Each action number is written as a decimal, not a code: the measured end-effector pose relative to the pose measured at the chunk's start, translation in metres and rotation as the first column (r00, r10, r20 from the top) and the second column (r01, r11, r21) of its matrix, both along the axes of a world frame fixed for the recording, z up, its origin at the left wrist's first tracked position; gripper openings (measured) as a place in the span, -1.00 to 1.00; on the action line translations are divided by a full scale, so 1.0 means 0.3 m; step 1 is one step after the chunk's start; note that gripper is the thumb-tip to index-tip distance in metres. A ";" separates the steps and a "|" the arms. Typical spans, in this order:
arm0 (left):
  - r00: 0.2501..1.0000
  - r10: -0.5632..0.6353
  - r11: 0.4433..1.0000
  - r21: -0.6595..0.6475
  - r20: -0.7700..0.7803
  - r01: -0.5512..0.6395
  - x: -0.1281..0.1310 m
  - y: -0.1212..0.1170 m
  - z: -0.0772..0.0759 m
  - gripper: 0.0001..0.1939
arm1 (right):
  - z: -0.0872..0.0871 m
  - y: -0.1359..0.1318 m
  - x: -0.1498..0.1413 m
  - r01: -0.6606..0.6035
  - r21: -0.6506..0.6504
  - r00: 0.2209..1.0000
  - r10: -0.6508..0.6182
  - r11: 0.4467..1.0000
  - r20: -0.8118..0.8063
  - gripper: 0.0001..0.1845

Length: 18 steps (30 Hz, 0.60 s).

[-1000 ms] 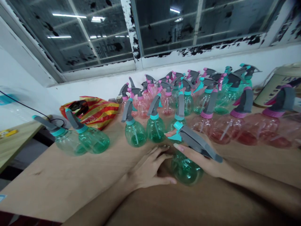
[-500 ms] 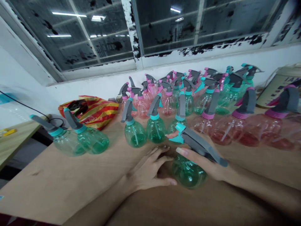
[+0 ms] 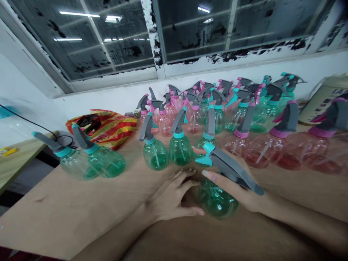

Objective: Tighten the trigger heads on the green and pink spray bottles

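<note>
A green spray bottle [image 3: 217, 199] with a grey and turquoise spray head stands on the table in front of me. My right hand [image 3: 239, 185] is closed around its neck below the spray head, with the thumb on the near side and a fingertip showing by the turquoise nozzle. To the left of that bottle, my left hand [image 3: 176, 195] rests on the table, fingers spread and curved towards the bottle's side. Whether its fingertips touch the plastic I cannot tell. Just beyond my hands stand more green spray bottles, one [image 3: 180, 148] upright with a straw inside.
Two green bottles [image 3: 107, 161] stand at the left. Pink bottles [image 3: 257, 152] line the right, and several more pink and green ones crowd the back. A red and yellow plastic bag [image 3: 119, 127] lies by the wall below the window. A pale container [image 3: 323, 98] stands at the far right.
</note>
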<state>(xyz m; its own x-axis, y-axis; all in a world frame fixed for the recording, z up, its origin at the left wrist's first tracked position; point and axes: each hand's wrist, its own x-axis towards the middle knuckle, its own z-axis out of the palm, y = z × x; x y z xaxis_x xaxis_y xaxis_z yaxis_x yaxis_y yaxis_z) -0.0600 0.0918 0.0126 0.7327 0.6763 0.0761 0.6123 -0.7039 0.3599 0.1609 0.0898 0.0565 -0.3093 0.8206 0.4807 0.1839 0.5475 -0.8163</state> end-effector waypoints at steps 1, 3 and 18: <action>1.000 -0.001 1.000 0.002 0.000 0.001 0.000 0.000 0.000 -0.20 | 0.001 0.000 0.001 -0.002 0.001 1.000 0.002 1.000 0.008 -0.75; 1.000 0.001 1.000 0.001 0.007 -0.001 0.000 0.000 -0.002 -0.20 | 0.002 0.000 0.001 -0.006 0.006 1.000 0.006 1.000 0.018 -0.83; 0.997 0.000 1.000 0.001 0.080 -0.001 0.000 -0.004 -0.006 -0.23 | -0.004 0.000 0.001 0.002 0.051 1.000 -0.001 0.999 -0.007 -0.85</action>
